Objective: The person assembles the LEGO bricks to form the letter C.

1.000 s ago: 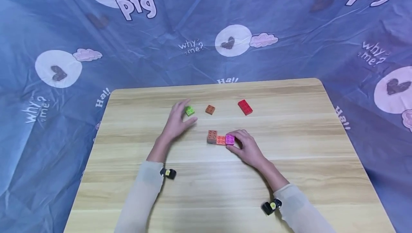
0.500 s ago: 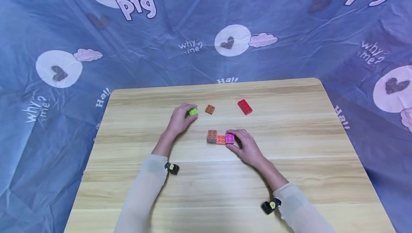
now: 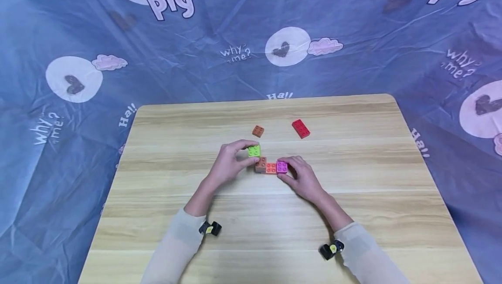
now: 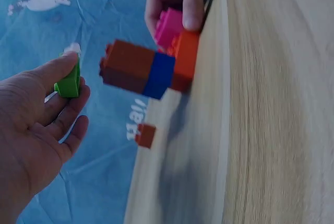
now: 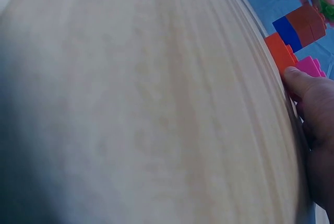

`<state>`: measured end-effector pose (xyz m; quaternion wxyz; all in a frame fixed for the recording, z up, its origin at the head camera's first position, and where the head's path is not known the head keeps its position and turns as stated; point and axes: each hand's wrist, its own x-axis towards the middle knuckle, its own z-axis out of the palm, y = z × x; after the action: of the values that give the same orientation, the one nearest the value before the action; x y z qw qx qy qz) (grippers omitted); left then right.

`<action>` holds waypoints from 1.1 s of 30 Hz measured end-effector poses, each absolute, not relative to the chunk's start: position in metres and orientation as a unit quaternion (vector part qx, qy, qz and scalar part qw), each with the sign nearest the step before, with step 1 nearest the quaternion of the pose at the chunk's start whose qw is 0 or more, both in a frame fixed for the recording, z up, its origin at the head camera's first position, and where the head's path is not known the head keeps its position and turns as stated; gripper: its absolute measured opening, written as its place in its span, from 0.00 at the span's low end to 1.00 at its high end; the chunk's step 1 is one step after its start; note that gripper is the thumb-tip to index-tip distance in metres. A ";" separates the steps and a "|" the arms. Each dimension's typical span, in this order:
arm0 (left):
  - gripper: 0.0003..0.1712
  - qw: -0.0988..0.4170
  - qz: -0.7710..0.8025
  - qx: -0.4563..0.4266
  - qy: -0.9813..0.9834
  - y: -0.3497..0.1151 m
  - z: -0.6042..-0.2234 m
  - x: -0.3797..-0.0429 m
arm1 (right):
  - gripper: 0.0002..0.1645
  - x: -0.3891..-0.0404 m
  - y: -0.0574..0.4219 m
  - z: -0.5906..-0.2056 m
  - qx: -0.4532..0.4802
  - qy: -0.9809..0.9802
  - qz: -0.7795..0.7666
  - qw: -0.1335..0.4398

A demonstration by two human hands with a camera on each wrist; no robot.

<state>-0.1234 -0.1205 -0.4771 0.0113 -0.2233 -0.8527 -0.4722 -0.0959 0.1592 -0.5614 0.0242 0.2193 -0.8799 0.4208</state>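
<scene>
In the head view my left hand (image 3: 229,162) pinches a lime-green toy building brick (image 3: 254,150) between thumb and fingers. It is held up beside a brick structure, level with the brown top in the left wrist view. An orange brick (image 4: 188,61) forms the structure's base. One end carries a pink brick (image 3: 282,167); the other rises as a blue brick (image 4: 158,76) topped by brown (image 4: 128,67). My right hand (image 3: 303,180) grips the pink end, its thumb against the orange base in the right wrist view.
Farther back on the wooden table (image 3: 164,144) lie a small brown brick (image 3: 258,131) and a longer red brick (image 3: 300,128). A blue printed cloth (image 3: 219,22) hangs behind the table's far edge.
My left hand has taken hold of the green brick, lifted it from the table and carried it right and nearer to the brick structure. The right hand has kept its grip in place.
</scene>
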 end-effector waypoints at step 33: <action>0.26 0.024 -0.404 -0.300 -0.864 -0.105 -0.491 -0.109 | 0.30 -0.094 0.161 -0.560 0.223 -0.879 0.421 0.022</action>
<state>-0.1085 -0.1055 -0.4911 0.0240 -0.3001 -0.8639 -0.4038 -0.0935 0.1607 -0.5600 0.0219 0.2233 -0.8788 0.4211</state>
